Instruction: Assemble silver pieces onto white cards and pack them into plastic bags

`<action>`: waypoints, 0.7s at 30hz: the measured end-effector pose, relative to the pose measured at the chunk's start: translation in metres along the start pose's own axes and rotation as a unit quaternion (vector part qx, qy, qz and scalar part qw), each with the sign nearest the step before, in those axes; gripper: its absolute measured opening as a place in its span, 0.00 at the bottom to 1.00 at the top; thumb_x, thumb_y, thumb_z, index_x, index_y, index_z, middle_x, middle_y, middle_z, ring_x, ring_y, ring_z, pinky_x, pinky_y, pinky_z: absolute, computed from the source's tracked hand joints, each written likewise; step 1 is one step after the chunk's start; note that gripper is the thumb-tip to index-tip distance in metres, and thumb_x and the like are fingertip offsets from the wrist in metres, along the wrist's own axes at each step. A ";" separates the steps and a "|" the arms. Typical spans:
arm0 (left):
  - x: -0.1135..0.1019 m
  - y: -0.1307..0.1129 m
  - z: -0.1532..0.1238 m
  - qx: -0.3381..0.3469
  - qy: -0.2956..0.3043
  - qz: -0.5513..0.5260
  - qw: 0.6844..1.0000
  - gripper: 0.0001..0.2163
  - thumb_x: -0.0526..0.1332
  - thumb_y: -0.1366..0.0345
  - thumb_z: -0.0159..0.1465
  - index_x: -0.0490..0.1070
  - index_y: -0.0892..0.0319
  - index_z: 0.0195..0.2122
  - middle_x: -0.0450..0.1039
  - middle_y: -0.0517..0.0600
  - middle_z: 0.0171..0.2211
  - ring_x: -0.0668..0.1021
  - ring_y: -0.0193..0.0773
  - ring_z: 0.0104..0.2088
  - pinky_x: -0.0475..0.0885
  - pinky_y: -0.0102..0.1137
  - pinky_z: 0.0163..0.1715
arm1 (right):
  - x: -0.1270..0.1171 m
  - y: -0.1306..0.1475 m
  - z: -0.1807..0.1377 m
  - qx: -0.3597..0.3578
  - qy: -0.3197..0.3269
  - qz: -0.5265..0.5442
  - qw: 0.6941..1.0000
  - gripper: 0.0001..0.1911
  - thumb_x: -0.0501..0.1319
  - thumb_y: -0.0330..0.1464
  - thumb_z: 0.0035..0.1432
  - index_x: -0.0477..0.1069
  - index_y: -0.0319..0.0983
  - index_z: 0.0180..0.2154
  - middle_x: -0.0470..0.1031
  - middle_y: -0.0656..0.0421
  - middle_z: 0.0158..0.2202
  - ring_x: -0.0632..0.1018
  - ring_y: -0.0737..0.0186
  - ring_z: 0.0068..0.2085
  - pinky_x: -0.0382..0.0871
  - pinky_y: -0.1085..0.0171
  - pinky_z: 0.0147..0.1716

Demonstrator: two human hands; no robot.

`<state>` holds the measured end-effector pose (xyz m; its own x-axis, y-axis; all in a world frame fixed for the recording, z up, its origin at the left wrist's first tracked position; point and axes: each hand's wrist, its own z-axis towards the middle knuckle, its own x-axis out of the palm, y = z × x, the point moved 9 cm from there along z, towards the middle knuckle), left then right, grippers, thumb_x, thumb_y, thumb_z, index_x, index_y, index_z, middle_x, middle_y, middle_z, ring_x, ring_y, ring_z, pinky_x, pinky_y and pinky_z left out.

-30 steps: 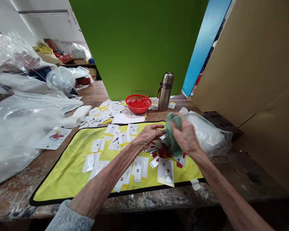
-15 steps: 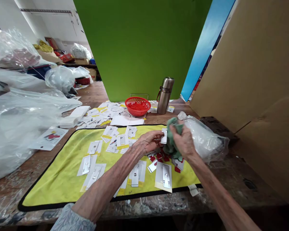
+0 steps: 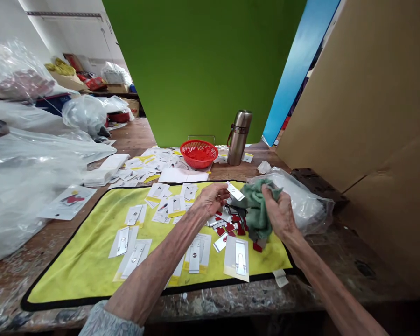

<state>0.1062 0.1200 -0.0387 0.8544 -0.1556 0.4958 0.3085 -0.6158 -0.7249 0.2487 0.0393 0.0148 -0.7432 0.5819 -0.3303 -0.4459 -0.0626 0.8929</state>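
Observation:
Pinched in my left hand (image 3: 214, 198) is a small silvery metal plate (image 3: 235, 191), tilted, with a round detail on its face. My right hand (image 3: 280, 212) grips a crumpled green cloth (image 3: 257, 210), which hangs just right of the plate. Under both hands lies a pile of similar plates with red parts (image 3: 231, 226), partly hidden by the cloth. Several white cards (image 3: 177, 204) are spread over the yellow mat (image 3: 87, 261), some bearing metal plates. Closest to the front edge is a card (image 3: 230, 261) with a shiny plate (image 3: 241, 258) on it.
A red plastic basket (image 3: 199, 155) and a steel thermos (image 3: 240, 137) stand at the back, before a green panel (image 3: 206, 65). Loose cards (image 3: 145, 163) lie left of the basket. Plastic bags occupy the left side (image 3: 31, 172) and the right (image 3: 297, 200). A cardboard sheet (image 3: 367, 102) rises at right.
The plate in my left hand has turned from upright to tilted and shifted slightly left. My right hand has moved right and down with the cloth, away from the plate.

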 end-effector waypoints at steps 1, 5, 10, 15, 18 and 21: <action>0.005 0.001 -0.002 0.005 0.011 0.004 1.000 0.06 0.63 0.77 0.52 0.68 0.63 0.21 0.69 0.47 0.18 0.71 0.29 0.19 0.63 0.23 0.19 | 0.004 -0.004 0.003 0.035 0.008 0.031 0.999 0.18 0.53 0.45 0.57 0.72 0.38 0.32 0.76 0.57 0.28 0.76 0.58 0.32 0.71 0.61 0.33; 0.024 0.005 -0.009 0.053 0.051 0.021 0.997 0.06 0.63 0.77 0.54 0.69 0.64 0.21 0.66 0.44 0.16 0.65 0.24 0.17 0.60 0.21 0.18 | 0.043 0.009 -0.002 -0.008 0.107 0.051 0.993 0.16 0.59 0.45 0.51 0.72 0.38 0.31 0.74 0.60 0.28 0.73 0.61 0.31 0.68 0.65 0.32; 0.006 -0.024 -0.008 0.099 0.025 0.020 0.995 0.09 0.62 0.76 0.54 0.66 0.63 0.19 0.63 0.43 0.15 0.63 0.24 0.16 0.57 0.22 0.19 | 0.027 0.002 -0.005 0.022 0.112 0.005 0.993 0.21 0.58 0.50 0.52 0.72 0.38 0.27 0.72 0.59 0.23 0.70 0.62 0.26 0.66 0.64 0.26; -0.036 -0.079 -0.020 0.137 -0.019 0.024 0.990 0.08 0.63 0.77 0.55 0.67 0.63 0.21 0.66 0.44 0.17 0.67 0.24 0.19 0.60 0.22 0.21 | -0.031 0.032 0.018 -0.076 0.001 -0.140 0.987 0.23 0.70 0.45 0.38 0.72 0.41 0.36 0.74 0.48 0.41 0.71 0.43 0.45 0.67 0.55 0.36; -0.034 -0.077 -0.031 0.144 0.001 0.065 0.987 0.08 0.62 0.77 0.56 0.67 0.64 0.22 0.66 0.44 0.17 0.66 0.24 0.19 0.59 0.22 0.21 | -0.005 0.050 0.010 -0.101 -0.009 -0.137 0.985 0.21 0.63 0.45 0.48 0.69 0.41 0.41 0.73 0.47 0.43 0.71 0.46 0.45 0.66 0.53 0.38; -0.026 -0.058 -0.036 0.134 0.054 0.119 0.982 0.07 0.63 0.72 0.57 0.68 0.64 0.23 0.67 0.45 0.20 0.67 0.26 0.20 0.61 0.24 0.24 | 0.074 0.048 -0.013 -0.027 0.195 0.044 0.980 0.18 0.57 0.44 0.54 0.67 0.40 0.41 0.75 0.56 0.31 0.74 0.59 0.31 0.68 0.60 0.31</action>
<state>0.0516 0.1318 0.0076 0.8705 -0.3613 0.3343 0.2163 -0.3294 -0.9191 0.1663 0.0690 0.0290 -0.9088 0.2199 -0.3546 -0.3902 -0.1472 0.9089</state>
